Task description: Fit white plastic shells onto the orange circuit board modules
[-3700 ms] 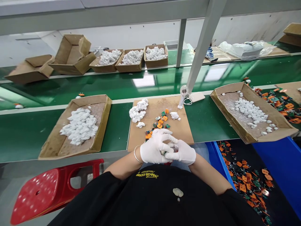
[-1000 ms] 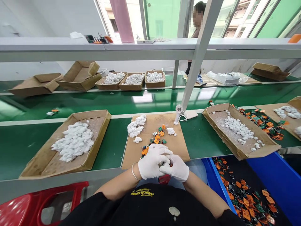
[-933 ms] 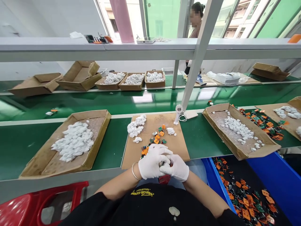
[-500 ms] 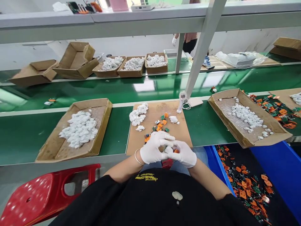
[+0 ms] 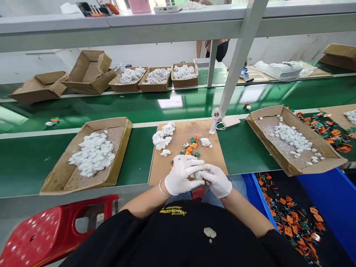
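Both my hands wear white gloves and meet above the front edge of a brown board. My left hand has its fingers bent over a white putty-like lump. My right hand closes from the other side around a small circuit-board part, mostly hidden by the fingers. Just beyond the hands lies a cluster of orange and green circuit-board parts. White lumps are piled at the board's left, and a smaller white clump sits right of the parts.
Cardboard trays of white lumps stand left and right. A small fan stands by a slanted post. Below right is a blue bin of parts; a red stool is lower left. A person stands beyond the green belt.
My fingers have drawn closer together, covering more of the lump and part. Pieces on the far green belt have shifted left. The person at the back has moved slightly left.
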The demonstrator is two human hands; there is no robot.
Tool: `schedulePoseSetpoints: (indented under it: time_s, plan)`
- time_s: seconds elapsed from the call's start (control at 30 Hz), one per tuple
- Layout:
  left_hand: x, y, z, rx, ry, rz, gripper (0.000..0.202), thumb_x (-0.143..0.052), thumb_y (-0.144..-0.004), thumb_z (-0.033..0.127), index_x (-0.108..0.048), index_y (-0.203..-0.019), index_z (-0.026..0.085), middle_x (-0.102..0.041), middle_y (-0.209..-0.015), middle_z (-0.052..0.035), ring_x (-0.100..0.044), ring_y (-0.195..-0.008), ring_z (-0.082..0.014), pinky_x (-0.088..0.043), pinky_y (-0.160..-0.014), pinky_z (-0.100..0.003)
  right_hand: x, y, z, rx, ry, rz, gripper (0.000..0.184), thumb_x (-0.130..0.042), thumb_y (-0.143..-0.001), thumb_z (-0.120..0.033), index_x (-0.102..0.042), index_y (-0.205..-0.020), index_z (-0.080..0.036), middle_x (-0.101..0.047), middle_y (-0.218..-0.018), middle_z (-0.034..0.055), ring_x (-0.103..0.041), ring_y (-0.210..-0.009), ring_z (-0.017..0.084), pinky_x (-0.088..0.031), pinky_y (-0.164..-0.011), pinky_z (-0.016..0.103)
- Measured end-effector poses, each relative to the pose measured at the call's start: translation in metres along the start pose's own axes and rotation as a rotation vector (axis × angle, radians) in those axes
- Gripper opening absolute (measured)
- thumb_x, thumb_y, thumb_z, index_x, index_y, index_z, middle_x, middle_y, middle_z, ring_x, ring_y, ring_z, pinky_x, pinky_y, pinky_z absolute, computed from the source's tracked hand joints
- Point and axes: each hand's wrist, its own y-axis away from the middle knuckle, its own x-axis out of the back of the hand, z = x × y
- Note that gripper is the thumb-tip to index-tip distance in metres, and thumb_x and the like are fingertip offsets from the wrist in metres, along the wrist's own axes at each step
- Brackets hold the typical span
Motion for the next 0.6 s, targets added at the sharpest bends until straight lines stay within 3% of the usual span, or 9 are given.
schedulePoseSetpoints:
  time_s: [0.13,0.33,0.5,0.6]
  plan:
    - [-0.004,0.001,-0.003,-0.019,-0.012,0.033,0.037,-0.075,-0.081,0.044,-0.067,-0.113,0.027,-0.077,-0.106,-0.003,-0.067,-0.098,-0.0235,-0.044,-0.088,-0.042,0.003,-0.005,0.001,0.027,0.042,-0.036,0.038,-0.08,-0.075,-0.05,-0.067,-0.075,-0.014,-0.06,-0.066,-0.0002,-0.05,-0.06,0.011,-0.041,-0.058,0.024]
    - [-0.006,-0.004,-0.001,-0.031,0.011,-0.001,0.019,-0.076,-0.081,0.031,-0.071,-0.099,0.028,-0.077,-0.106,0.001,-0.065,-0.098,-0.0213,-0.041,-0.088,-0.039,0.002,-0.008,-0.006,0.001,0.181,-0.002,0.046,-0.077,-0.078,-0.05,-0.073,-0.105,-0.013,-0.072,-0.086,0.0065,-0.064,-0.076,0.018,-0.051,-0.071,0.029]
    - [-0.011,-0.006,-0.006,0.024,0.035,-0.023,0.013,-0.071,-0.082,0.033,-0.07,-0.094,0.027,-0.077,-0.104,-0.0006,-0.066,-0.099,-0.0199,-0.044,-0.089,-0.039,0.002,-0.011,-0.011,0.012,0.218,-0.086,0.042,-0.077,-0.077,-0.05,-0.071,-0.1,-0.015,-0.072,-0.085,0.0052,-0.066,-0.08,0.02,-0.053,-0.079,0.033]
    - [-0.017,-0.005,-0.008,0.02,0.071,-0.005,0.016,-0.068,-0.081,0.029,-0.067,-0.096,0.026,-0.075,-0.101,-0.0023,-0.067,-0.095,-0.0185,-0.048,-0.085,-0.037,0.003,-0.011,-0.008,0.024,0.285,-0.055,0.036,-0.079,-0.076,-0.05,-0.068,-0.087,-0.018,-0.071,-0.081,0.0037,-0.068,-0.08,0.021,-0.054,-0.079,0.034]
